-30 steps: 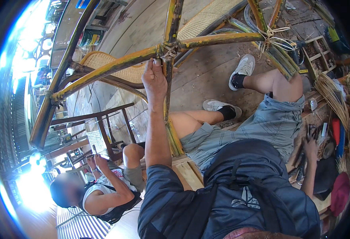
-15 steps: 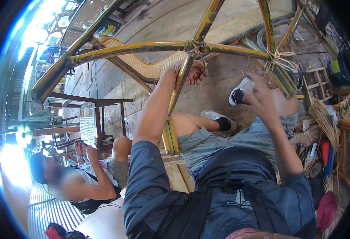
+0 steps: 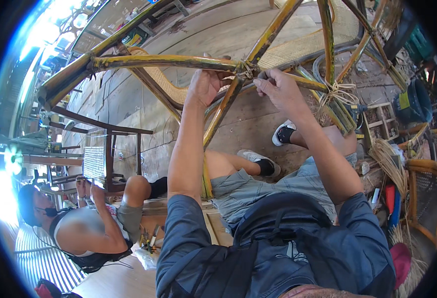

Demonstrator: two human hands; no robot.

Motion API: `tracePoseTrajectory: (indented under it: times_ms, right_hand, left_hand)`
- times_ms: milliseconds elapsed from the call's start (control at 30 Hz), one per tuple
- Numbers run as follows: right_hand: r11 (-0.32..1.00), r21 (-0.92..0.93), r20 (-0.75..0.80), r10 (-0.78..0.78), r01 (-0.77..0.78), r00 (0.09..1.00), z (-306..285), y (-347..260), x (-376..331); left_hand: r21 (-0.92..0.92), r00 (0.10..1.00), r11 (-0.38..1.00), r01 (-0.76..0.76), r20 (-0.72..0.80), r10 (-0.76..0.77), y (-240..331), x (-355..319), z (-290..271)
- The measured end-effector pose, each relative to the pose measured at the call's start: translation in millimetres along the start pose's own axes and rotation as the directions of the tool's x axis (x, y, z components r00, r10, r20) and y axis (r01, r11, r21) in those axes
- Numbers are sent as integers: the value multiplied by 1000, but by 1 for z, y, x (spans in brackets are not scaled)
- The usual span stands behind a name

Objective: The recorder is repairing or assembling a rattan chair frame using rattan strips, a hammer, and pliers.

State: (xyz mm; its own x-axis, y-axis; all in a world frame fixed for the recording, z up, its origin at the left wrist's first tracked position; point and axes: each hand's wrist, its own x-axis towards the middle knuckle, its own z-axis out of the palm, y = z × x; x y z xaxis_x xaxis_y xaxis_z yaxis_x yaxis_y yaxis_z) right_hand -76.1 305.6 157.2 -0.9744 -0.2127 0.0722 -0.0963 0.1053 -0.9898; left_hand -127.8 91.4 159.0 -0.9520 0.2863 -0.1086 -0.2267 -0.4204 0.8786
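A frame of yellow-brown bamboo-like poles stands before me, with several poles meeting at a joint wrapped in thin binding strips. Just left of that joint, my left hand is raised against the underside of the crosswise pole, its fingers curled and partly hidden behind it. My right hand is on the joint's other side, thumb and forefinger pinched together close to the wrapping. Whatever either hand grips is too thin or hidden to make out. Farther right, pale loose strips tie another joint.
At left a person sits working at a dark wooden chair frame. Beyond the poles lies a woven cane panel. On the right are a dark bucket, a wooden crate, bundled cane strips and a rattan chair part.
My right hand has come up and left from above my knee to the wrapped joint. My left hand has shifted from right of the slanting pole to its left, under the crosswise pole.
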Motion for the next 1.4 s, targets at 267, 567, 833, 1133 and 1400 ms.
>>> tracePoseTrajectory:
  times_ms: [267,567,833,1133,1400]
  right_hand:
    - [837,545,-110,122,-43,986,57,30,-3]
    - [797,587,-21,189,-141,982,19,-34,-12]
    - [534,-717,230,-425,448,875,-6,-83,81]
    - [383,-900,253,67,209,965,9,-74,154]
    - [533,-802,76,-357,269,931,8,-60,137]
  left_hand:
    - [-170,985,983,-66,-166,38,-26,13,20]
    - [7,987,998,-59,-152,60,-26,14,11]
    - [-341,966,932,122,257,-33,-6,39,-5]
    - [320,986,935,154,15,-167,-10,64,0]
    - [919,973,362,-153,76,218,-19,32,14]
